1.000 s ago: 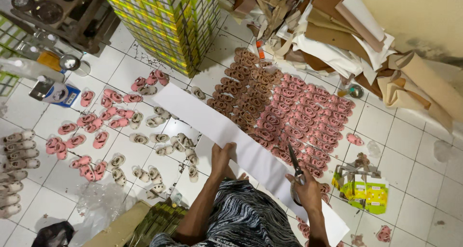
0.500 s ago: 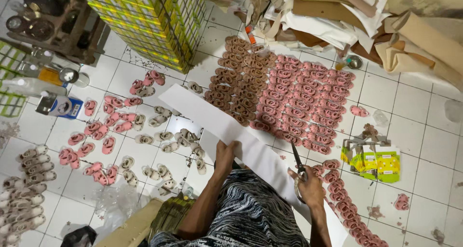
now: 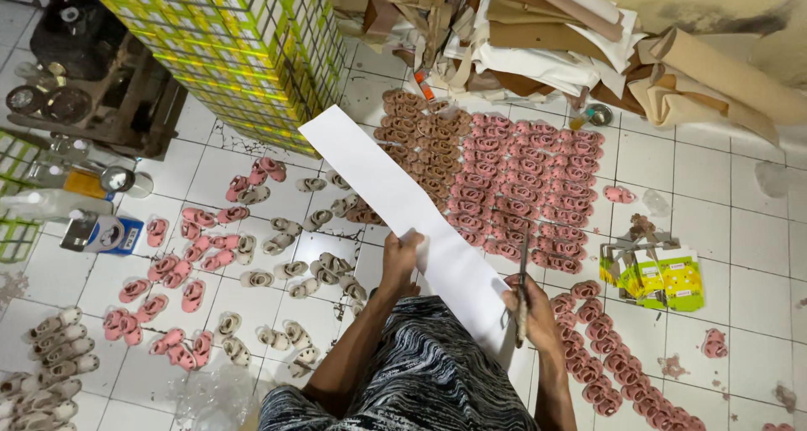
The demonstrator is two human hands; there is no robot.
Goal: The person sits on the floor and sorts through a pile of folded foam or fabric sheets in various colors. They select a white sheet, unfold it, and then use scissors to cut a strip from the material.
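One long white paper strip [image 3: 395, 204], held over the tiled floor [image 3: 756, 237], running from upper left near the box stack down to the lap. Left hand [image 3: 402, 259] pinched on the strip's left edge, about midway along. Right hand [image 3: 531, 313] closed around one pair of scissors [image 3: 523, 284], blades pointing up along the strip's right edge; whether the blades are open or closed can't be told.

Counts:
- Pink small shoes [image 3: 538, 187]: one dense block right of the strip, far too many to count exactly, dozens.
- Brown small shoes [image 3: 424, 141]: one smaller block touching the pink block on its left, partly hidden under the strip.
- One more line of pink shoes [image 3: 609, 359] running toward the lower right corner.
- Loose pink and beige shoes [image 3: 252, 246] scattered left of the strip, a few dozen.
- One row of beige shoes [image 3: 46, 355] at the lower left edge.
- Two single pink shoes apart on the right: [image 3: 619, 195] and [image 3: 714, 343].

Packages:
- One tall stack of yellow-green boxes [image 3: 244, 52] upper left, rectangular, tightly packed; number not countable.
- Small bunch of yellow-green printed cards [image 3: 656, 271] on the floor right of the pink block, about four showing.
- One blue and white box [image 3: 105, 233] at left.
- Pile of brown cardboard and white sheets [image 3: 572, 36] along the top wall.
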